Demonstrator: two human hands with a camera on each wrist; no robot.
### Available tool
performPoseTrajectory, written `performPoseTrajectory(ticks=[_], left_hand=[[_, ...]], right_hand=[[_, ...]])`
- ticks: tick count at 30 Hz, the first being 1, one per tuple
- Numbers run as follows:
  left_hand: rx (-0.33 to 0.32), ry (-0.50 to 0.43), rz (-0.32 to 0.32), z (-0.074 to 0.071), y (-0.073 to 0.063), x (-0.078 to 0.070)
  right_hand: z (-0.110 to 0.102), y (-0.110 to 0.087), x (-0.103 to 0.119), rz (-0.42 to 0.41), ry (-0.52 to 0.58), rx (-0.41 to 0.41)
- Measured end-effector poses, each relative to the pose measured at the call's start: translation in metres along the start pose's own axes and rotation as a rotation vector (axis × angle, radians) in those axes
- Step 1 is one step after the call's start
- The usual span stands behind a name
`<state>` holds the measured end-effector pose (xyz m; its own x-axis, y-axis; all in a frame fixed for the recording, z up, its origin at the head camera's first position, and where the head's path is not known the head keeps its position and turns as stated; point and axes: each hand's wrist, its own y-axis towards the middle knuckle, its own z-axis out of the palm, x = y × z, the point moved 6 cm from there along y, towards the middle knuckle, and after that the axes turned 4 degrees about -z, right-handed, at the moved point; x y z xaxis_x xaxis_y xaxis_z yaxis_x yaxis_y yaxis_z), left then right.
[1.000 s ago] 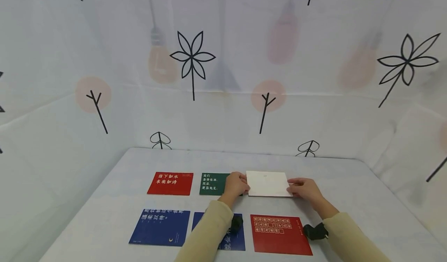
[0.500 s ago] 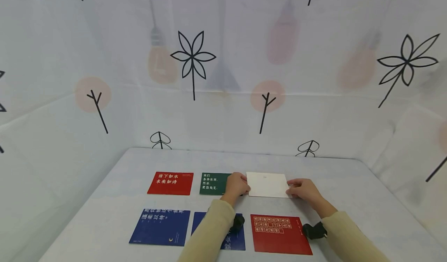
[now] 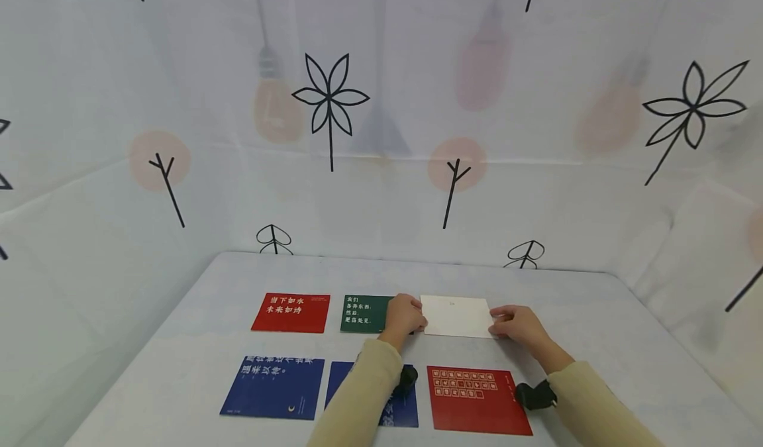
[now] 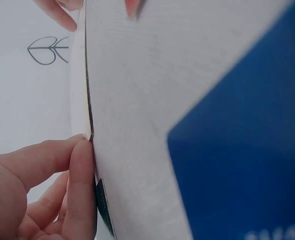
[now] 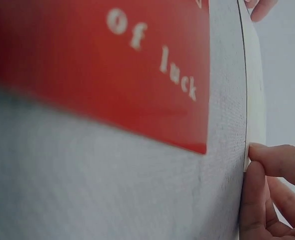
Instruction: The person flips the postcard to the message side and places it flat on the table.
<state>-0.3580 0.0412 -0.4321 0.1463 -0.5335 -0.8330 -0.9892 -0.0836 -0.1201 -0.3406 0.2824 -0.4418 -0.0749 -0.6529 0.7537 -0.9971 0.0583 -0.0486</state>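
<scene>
A blank white card lies low over the table at the right end of the far row. My left hand pinches its left edge near the front corner, between thumb and finger. On the opposite edge, the thumb and finger of my right hand pinch the card too. Both wrist views show the card nearly edge-on, close to the tabletop. Beside it is a green card with white writing, its right part covered by my left hand. The white card's underside is hidden.
A red card ends the far row at left. Nearer lie a blue card with a moon, a second blue card partly under my left sleeve, and a larger red card. Patterned white cloth hangs behind the table.
The white card's far edge has come down slightly, so the card looks flatter. Both hands keep their hold on it and have barely shifted. The other cards stay put.
</scene>
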Motion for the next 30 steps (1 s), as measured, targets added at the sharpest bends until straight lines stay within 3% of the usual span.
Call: performPoseTrajectory(ticks=[6, 22, 30], left_hand=[[-0.019, -0.017, 0.001, -0.003, -0.003, -0.003], [0.019, -0.069, 0.060, -0.006, -0.011, -0.008], [0.033, -0.090, 0.058, -0.009, -0.012, -0.005]], right_hand=[[0.001, 0.001, 0.000, -0.004, -0.009, 0.012], [-0.004, -0.004, 0.005, -0.002, 0.020, 0.024], [-0.002, -0.005, 0.005, -0.006, 0.050, 0.020]])
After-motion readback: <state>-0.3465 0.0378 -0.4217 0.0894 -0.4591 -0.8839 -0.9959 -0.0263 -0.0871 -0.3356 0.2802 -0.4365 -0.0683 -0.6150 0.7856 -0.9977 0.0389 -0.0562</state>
